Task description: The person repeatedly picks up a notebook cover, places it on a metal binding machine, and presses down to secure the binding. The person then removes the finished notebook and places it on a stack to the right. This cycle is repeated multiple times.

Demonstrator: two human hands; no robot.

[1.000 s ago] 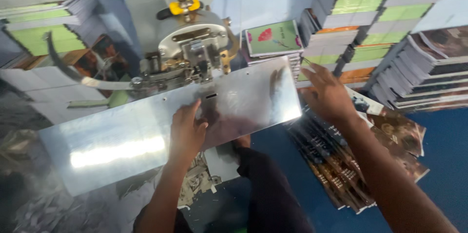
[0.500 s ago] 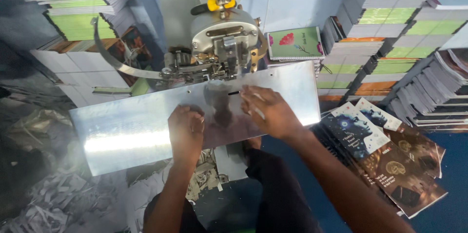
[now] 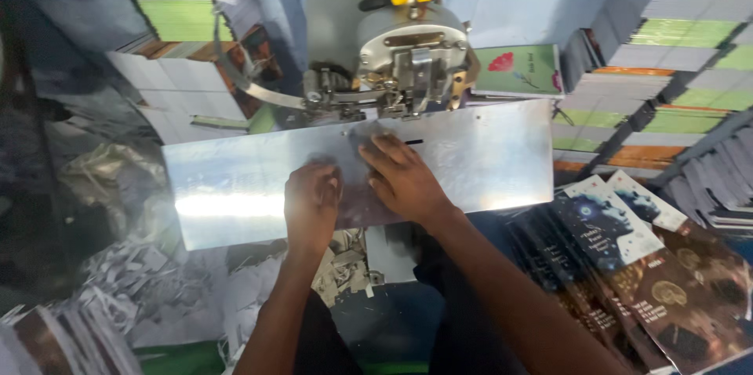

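A shiny metal work plate (image 3: 486, 159) stretches across the middle of the view. Behind it stands a grey stitching machine head (image 3: 408, 61) with a yellow clamp on top. My left hand (image 3: 311, 201) rests on the plate near its middle, fingers curled, with nothing visible in it. Just beside it, my right hand (image 3: 404, 179) lies flat on the plate, fingers spread toward the slot under the machine head. Both hands touch the plate; neither holds a booklet.
A fan of dark-covered booklets (image 3: 651, 265) lies at the lower right. Tall stacks of booklets (image 3: 674, 53) fill the right side, more stacks (image 3: 184, 22) the upper left. A green-covered booklet (image 3: 518, 70) sits right of the machine. Paper trimmings (image 3: 141, 281) pile at lower left.
My right hand has drawn in from the plate's right end to the middle, beside my left hand. The view has shifted, so the machine sits more central.
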